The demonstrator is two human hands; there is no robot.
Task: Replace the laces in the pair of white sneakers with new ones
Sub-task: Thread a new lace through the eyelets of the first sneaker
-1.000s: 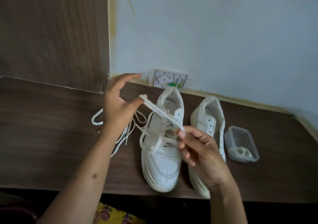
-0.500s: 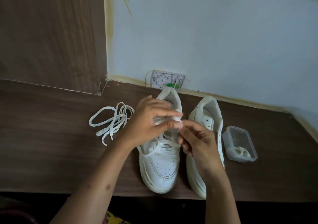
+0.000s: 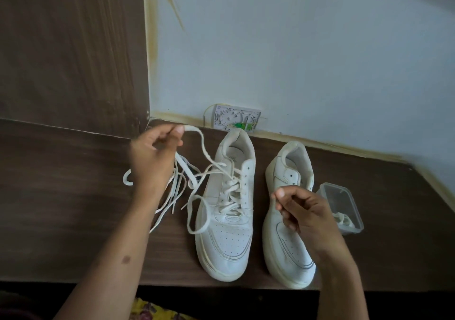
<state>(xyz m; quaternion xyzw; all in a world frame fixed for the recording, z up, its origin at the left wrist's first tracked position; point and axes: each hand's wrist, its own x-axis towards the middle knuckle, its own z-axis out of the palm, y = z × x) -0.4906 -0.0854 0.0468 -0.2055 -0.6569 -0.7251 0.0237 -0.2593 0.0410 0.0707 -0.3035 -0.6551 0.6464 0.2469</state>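
Two white sneakers stand toe-toward-me on the brown table. The left sneaker is loosely laced with a white lace; one slack loop hangs off its left side. My left hand pinches that lace's end, raised to the upper left of the shoe. The right sneaker has bare eyelets. My right hand hovers over its middle with fingers curled and thumb on forefinger; no lace shows in it. A bundle of loose laces lies left of the laced shoe, partly under my left hand.
A clear plastic container with a coiled lace inside sits just right of the right sneaker. A white wall box stands behind the shoes against the wall. A wooden panel rises at the back left. The table's front edge runs under the toes.
My hands were together at the left sneaker's top eyelets. The left hand has since swung up and left, drawing the lace out, and the right hand has moved right over the other sneaker.
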